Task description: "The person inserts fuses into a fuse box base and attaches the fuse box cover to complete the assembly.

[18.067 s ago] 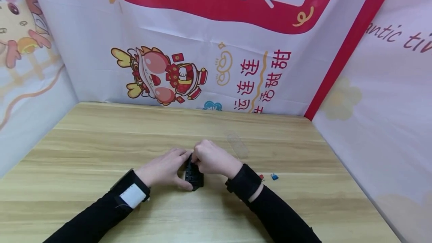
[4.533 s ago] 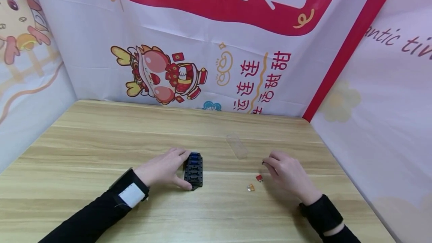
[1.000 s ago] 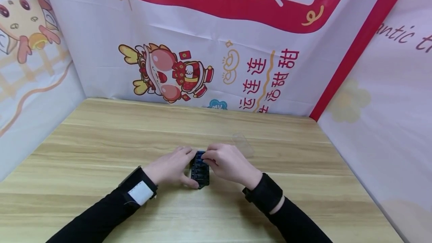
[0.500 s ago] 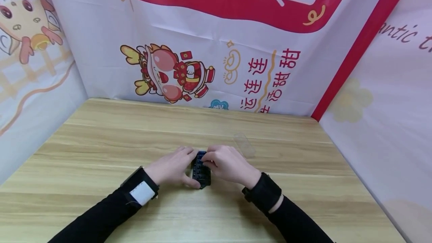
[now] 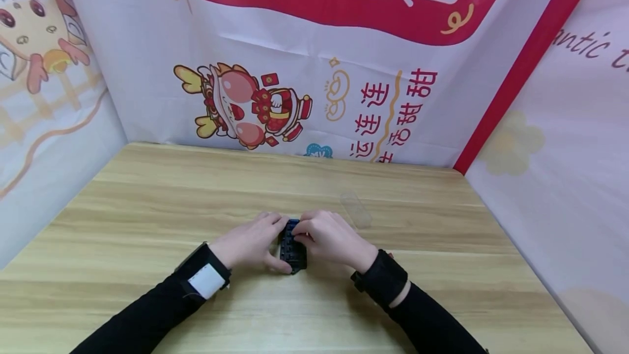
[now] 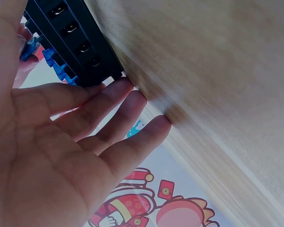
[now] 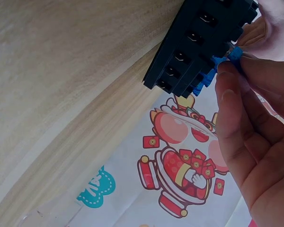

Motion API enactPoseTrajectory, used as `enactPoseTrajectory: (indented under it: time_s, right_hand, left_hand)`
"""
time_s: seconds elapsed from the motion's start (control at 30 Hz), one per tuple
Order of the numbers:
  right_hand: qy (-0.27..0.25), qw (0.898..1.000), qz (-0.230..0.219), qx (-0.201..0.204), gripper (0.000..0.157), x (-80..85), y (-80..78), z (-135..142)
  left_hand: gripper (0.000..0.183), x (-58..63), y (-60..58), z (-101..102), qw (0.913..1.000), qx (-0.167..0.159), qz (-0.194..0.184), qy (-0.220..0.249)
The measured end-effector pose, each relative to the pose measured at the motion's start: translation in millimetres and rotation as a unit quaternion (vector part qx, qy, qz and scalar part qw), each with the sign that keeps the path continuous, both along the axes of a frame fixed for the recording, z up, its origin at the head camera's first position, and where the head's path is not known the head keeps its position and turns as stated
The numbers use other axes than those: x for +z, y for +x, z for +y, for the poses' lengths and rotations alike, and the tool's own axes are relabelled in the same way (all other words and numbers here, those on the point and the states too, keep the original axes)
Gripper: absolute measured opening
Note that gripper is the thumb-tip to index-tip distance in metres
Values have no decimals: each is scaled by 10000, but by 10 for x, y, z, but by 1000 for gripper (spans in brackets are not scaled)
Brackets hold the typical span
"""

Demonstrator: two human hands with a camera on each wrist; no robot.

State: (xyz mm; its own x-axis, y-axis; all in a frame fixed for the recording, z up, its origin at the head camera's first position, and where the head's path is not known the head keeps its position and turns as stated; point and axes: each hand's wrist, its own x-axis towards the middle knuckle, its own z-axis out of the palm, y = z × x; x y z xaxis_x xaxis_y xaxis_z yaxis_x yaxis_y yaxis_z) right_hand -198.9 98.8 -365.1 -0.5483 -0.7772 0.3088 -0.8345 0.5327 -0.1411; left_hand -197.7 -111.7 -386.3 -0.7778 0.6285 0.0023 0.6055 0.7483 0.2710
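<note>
A black fuse block (image 5: 293, 250) lies on the wooden table (image 5: 147, 206), lengthwise away from me. My left hand (image 5: 265, 242) holds it from the left, thumb at the near corner and fingers (image 6: 113, 99) against the far end. My right hand (image 5: 307, 232) reaches in from the right and pinches a blue fuse (image 7: 226, 62) at the block's far end. In the left wrist view, more blue fuses (image 6: 54, 64) stand in the fuse block (image 6: 71, 42). In the right wrist view, the right hand's fingertips (image 7: 236, 82) close round the fuse against the fuse block (image 7: 199, 38).
A clear plastic cover (image 5: 357, 210) lies on the table just beyond and right of the hands. Printed banners (image 5: 314, 86) wall in the table at the back, left and right.
About four seconds ago the right hand was out at the table's right by loose fuses; it now sits at the block. Over the last second both hands barely move.
</note>
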Motion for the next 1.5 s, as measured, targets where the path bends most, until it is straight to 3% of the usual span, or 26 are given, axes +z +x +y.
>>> enactPoseTrajectory:
  time_s: [1.5]
  right_hand:
    - [105, 9996, 265, -58, 8, -57, 31, -41]
  left_hand:
    - [96, -12, 16, 9, 10000, 41, 62, -19]
